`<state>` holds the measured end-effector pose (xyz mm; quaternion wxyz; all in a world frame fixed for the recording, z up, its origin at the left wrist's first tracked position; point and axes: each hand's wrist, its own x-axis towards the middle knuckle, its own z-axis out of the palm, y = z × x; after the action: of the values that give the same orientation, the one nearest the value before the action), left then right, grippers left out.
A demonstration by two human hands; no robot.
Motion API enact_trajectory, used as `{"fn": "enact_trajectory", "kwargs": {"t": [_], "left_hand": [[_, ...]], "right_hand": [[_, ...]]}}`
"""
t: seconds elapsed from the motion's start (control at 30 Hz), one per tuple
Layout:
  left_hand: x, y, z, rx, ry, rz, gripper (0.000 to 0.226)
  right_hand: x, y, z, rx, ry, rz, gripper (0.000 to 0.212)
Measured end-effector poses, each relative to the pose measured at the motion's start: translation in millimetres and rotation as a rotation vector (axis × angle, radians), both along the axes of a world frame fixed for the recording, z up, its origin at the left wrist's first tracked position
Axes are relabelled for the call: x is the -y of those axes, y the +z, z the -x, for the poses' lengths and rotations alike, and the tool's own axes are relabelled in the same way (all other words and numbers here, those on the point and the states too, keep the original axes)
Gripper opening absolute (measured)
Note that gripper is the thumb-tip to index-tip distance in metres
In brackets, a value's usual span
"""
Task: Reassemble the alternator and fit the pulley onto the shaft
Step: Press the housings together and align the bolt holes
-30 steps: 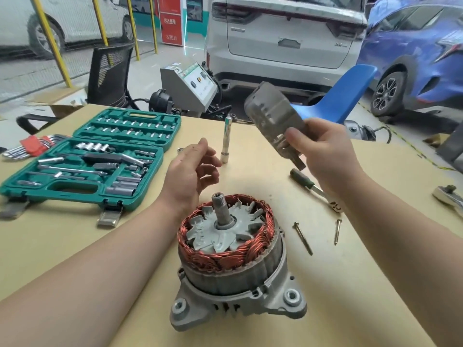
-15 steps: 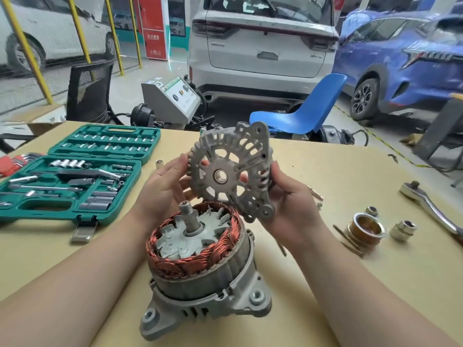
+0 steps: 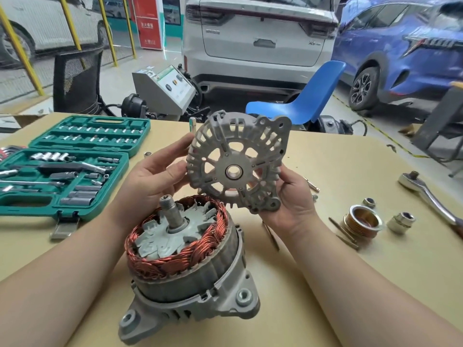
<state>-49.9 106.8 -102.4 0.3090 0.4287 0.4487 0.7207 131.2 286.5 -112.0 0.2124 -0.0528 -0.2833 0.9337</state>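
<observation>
Above the tan workbench [image 3: 350,284], between my two hands, I hold the grey cast-aluminium front end cover [image 3: 236,162], a round slotted plate with a bearing hole in its middle and bolt lugs at its edge. It is tilted up on edge, its face turned toward me, clear of the parts below. My left hand [image 3: 152,176] grips its left rim, thumb and fingers curled around the edge. My right hand [image 3: 294,200] cradles its lower right rim, fingers bent behind the casting and thumb on the front.

Just below the cover, the open grey alternator body [image 3: 190,269] stands on the bench with its copper stator windings [image 3: 175,259] exposed around the grey rotor fan. Its threaded steel shaft [image 3: 171,211] points up, bare, near the cover's lower edge but not touching it.

To my right, the gold-and-copper grooved pulley [image 3: 363,221] lies on the bench, well apart from the shaft. A small nut [image 3: 369,202] sits just behind it and a silver socket [image 3: 400,222] just beside it. Long thin bolts [image 3: 344,232] lie in front of the pulley. A chrome ratchet handle [image 3: 428,196] rests farther right.

To my left, the green plastic socket set case [image 3: 72,161] lies open.
</observation>
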Motion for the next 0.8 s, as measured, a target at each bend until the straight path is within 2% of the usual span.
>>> {"fn": "enact_trajectory", "kwargs": {"t": [0.17,0.27,0.4,0.53,0.67,0.73,0.8], "left_hand": [[0.3,2.6,-5.8,0.001,-0.003,-0.031,0.045],[-0.1,2.8,-7.6,-0.028,0.018,-0.007,0.05],[-2.9,3.2,-5.7,0.031,0.01,0.022,0.053],[-6.8,2.2,-2.2,0.089,-0.025,0.109,0.051],[-7.8,-0.2,1.1,0.079,-0.014,0.159,0.049],[-8.3,-1.2,1.5,0.062,-0.005,0.174,0.065],[-9.5,-1.2,0.8,0.049,0.027,0.195,0.084]], "right_hand": [[-2.4,-2.9,-2.4,-0.034,0.027,-0.048,0.058],[0.4,-1.9,-3.7,-0.035,-0.009,-0.049,0.048],[6.7,5.1,-2.9,0.047,-0.055,-0.097,0.04],[11.1,5.8,-1.0,0.147,-0.129,-0.147,0.051],[13.9,5.4,-1.3,0.22,-0.157,-0.212,0.05],[15.8,7.6,-1.6,0.248,-0.161,-0.219,0.058],[17.1,8.0,-1.9,0.246,-0.128,-0.171,0.052]]}}
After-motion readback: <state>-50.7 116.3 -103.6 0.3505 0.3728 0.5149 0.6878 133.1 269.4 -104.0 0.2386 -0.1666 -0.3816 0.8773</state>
